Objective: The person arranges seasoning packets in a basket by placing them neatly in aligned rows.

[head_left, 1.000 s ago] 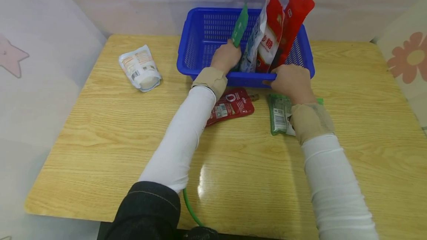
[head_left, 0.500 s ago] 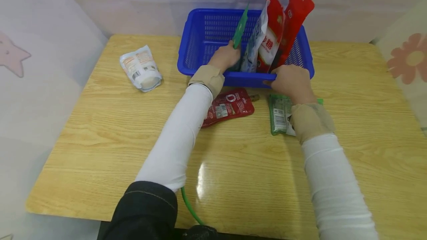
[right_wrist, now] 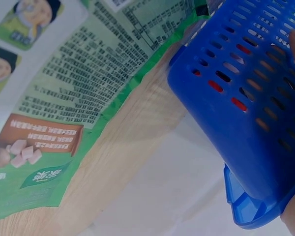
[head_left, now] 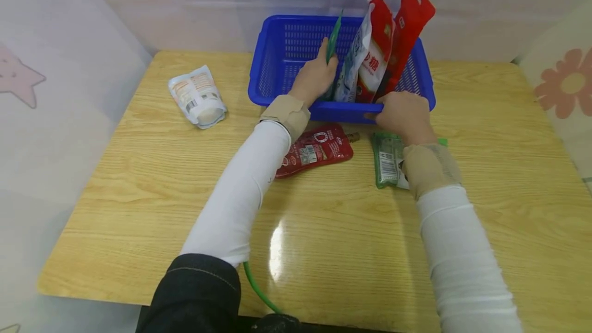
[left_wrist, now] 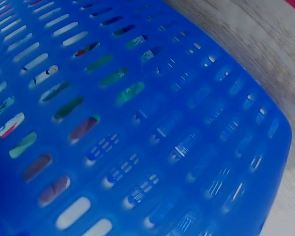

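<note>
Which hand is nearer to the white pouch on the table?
The left hand: it reaches into the blue basket, right of the white pouch. The right hand, farther right, grips the basket's front rim.

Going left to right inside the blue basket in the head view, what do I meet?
Left hand → green packet → white-and-blue wrapping → red-and-white pouch with white cap → red packet.

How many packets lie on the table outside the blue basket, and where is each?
3: the white packet left of the basket, the red packet on its near side, and the green packet, partly hidden by the right wrist. More may be hidden.
</note>
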{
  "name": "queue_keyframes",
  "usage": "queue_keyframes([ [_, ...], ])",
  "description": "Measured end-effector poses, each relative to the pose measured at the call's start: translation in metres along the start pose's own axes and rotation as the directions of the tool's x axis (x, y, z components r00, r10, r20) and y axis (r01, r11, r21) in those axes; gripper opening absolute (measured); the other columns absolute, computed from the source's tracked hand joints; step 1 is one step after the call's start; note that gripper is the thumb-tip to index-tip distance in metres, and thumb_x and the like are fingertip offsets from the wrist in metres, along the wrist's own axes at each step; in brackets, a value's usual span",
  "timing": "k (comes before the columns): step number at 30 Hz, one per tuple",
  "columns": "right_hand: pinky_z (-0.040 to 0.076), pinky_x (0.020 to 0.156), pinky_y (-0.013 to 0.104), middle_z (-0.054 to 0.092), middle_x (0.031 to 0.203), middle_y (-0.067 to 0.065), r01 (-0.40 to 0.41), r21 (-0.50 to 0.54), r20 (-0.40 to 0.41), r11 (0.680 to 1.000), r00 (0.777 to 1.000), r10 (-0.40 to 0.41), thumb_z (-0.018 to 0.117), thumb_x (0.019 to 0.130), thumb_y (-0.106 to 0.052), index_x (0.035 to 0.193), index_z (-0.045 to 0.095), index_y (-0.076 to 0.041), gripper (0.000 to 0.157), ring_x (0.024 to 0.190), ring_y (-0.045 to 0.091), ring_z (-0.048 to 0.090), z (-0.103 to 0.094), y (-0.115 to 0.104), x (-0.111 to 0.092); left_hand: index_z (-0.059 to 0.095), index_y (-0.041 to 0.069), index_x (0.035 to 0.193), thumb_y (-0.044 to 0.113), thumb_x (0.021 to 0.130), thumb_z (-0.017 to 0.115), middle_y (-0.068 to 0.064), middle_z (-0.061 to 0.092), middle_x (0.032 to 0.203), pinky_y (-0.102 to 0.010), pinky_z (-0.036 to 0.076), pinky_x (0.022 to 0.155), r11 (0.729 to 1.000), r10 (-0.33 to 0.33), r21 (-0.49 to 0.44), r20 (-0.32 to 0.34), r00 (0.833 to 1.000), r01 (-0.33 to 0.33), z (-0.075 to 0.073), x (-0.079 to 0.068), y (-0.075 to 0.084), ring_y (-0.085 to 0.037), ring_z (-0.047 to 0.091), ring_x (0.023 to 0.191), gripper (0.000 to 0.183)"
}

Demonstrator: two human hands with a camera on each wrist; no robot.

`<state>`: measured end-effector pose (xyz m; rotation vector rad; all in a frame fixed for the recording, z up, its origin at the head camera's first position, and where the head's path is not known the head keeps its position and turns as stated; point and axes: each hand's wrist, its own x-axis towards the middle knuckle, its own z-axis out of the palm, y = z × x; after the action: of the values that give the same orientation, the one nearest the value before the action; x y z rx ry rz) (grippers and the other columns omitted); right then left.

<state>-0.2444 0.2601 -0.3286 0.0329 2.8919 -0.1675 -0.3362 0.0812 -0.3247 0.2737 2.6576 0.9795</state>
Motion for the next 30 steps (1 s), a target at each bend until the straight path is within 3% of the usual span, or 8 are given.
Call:
queue_keyframes([
  [6, 0.045, 0.060, 0.038, 0.056, 0.060, 0.009, 0.000, 0.000, -0.008, 1.000, 1.000, 0.000, 0.058, 0.089, -0.045, 0.073, 0.068, -0.008, 0.042, 0.068, 0.029, 0.054, 0.0000, 0.0019, 0.0004, -0.007, 0.034, 0.152, 0.037, 0.104, 0.014, 0.000, 0.041, 0.061, -0.025, 0.030, 0.047, 0.999, 0.038, 0.021, 0.023, 0.999, -0.038, 0.0025, -0.0019, 0.0027, -0.009, 0.023, 0.042, 0.052],
  [14, 0.044, 0.060, 0.039, 0.055, 0.059, 0.009, -0.009, -0.001, -0.010, 1.000, 1.000, 0.009, 0.057, 0.089, -0.046, 0.077, 0.070, -0.008, 0.041, 0.069, 0.029, 0.054, 0.0002, 0.0055, 0.0018, -0.006, 0.035, 0.152, 0.036, 0.104, 0.017, -0.003, 0.048, 0.074, -0.029, 0.035, 0.060, 0.992, 0.086, 0.091, 0.028, 0.996, -0.088, 0.0049, -0.0010, 0.0040, -0.013, 0.030, 0.052, 0.053],
  [19, 0.042, 0.058, 0.036, 0.053, 0.058, 0.008, -0.014, 0.005, -0.017, 1.000, 1.000, 0.014, 0.058, 0.089, -0.046, 0.074, 0.069, -0.009, 0.041, 0.067, 0.028, 0.052, 0.0006, 0.0071, 0.0016, -0.006, 0.035, 0.152, 0.036, 0.104, 0.018, -0.004, 0.049, 0.075, -0.030, 0.036, 0.060, 0.991, 0.097, 0.089, 0.025, 0.995, -0.099, 0.0063, -0.0009, 0.0045, -0.014, 0.030, 0.052, 0.054],
  [26, 0.043, 0.061, 0.039, 0.055, 0.061, 0.010, -0.013, 0.010, -0.018, 1.000, 1.000, 0.013, 0.058, 0.089, -0.046, 0.086, 0.073, -0.007, 0.041, 0.070, 0.029, 0.053, -0.0002, 0.0074, 0.0014, -0.007, 0.029, 0.153, 0.039, 0.103, 0.019, -0.012, 0.064, 0.108, -0.029, 0.040, 0.065, 0.995, 0.063, 0.078, 0.003, 0.998, -0.063, 0.0062, -0.0037, 0.0067, -0.017, 0.045, 0.062, 0.057],
  [30, 0.043, 0.060, 0.038, 0.053, 0.059, 0.009, -0.014, 0.006, -0.018, 1.000, 1.000, 0.014, 0.058, 0.089, -0.046, 0.080, 0.072, -0.008, 0.041, 0.069, 0.029, 0.053, -0.0004, 0.0073, 0.0009, -0.008, 0.027, 0.153, 0.042, 0.103, 0.019, -0.008, 0.060, 0.089, -0.030, 0.041, 0.059, 0.996, 0.051, 0.070, -0.021, 0.998, -0.049, 0.0070, -0.0055, 0.0073, -0.017, 0.047, 0.060, 0.059],
])
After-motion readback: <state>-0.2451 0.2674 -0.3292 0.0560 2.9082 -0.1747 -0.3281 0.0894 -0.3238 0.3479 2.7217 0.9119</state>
